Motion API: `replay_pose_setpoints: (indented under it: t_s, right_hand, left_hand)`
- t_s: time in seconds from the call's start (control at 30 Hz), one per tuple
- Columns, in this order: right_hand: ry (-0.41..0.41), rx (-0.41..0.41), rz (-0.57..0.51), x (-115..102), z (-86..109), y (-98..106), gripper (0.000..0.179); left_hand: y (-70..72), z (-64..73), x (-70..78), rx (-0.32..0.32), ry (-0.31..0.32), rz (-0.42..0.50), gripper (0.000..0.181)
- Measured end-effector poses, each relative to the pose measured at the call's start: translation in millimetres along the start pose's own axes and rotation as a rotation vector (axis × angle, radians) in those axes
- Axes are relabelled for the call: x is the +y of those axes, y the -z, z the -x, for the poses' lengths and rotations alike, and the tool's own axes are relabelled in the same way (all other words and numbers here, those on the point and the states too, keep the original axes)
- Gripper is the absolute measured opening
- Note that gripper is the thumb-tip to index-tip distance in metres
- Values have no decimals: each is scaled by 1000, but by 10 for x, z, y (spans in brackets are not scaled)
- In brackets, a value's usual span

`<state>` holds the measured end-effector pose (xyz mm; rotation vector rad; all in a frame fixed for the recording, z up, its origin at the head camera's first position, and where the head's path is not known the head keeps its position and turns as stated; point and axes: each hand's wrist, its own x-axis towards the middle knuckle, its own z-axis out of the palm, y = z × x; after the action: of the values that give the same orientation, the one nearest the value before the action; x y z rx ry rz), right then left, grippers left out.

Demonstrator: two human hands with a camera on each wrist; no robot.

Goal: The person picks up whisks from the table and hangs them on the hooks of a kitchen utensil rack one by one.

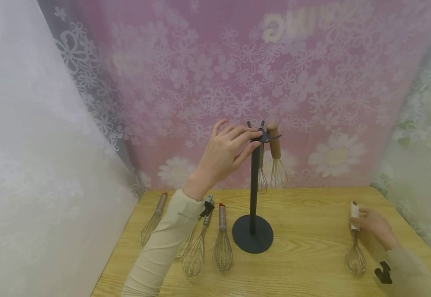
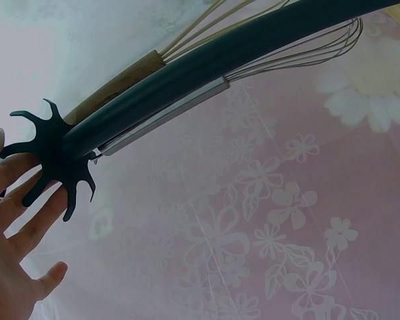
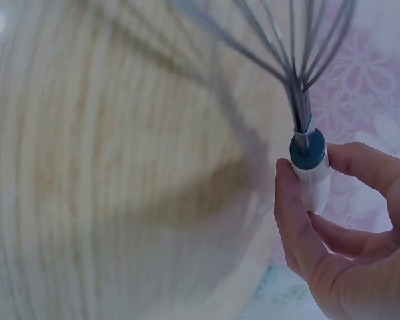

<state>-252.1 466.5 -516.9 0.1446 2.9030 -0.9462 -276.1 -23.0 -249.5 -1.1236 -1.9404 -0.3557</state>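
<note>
My right hand (image 1: pixel 375 227) pinches the white handle of a wire whisk (image 1: pixel 355 235), fingers on one side and thumb on the other. The whisk points wires-down in the head view. My left hand (image 1: pixel 226 150) touches the hooked top of a black rack (image 1: pixel 254 185), its fingers spread and fairly straight. In the left wrist view those fingers lie behind the hooks (image 2: pixel 57 147). A wooden-handled whisk (image 1: pixel 276 150) and a metal-handled whisk (image 2: pixel 167 117) hang from the rack. The metal one is partly hidden by the post in the head view.
Several whisks lie left of the round base (image 1: pixel 252 239): one red-tipped whisk (image 1: pixel 223 239), another at far left (image 1: pixel 155 222), and overlapping ones (image 1: pixel 197 251) partly behind my left sleeve. The wooden table (image 1: pixel 304 264) meets flowered cloth (image 1: pixel 200 82) behind and at the sides.
</note>
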Motion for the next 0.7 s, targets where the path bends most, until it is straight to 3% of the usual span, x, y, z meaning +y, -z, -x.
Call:
replay_pose_setpoints:
  t_s: [0.23,0.47,0.7]
  right_hand:
    - [-27,40,-126,-152,15,20,78]
    - [8,140,-42,-293,61,7,73]
    - [33,286,-44,-382,115,-62,69]
  left_hand:
    - [11,2,4,7,-3,-6,28]
    - [13,6,3,6,-8,-10,28]
    - [13,11,3,9,-5,-14,28]
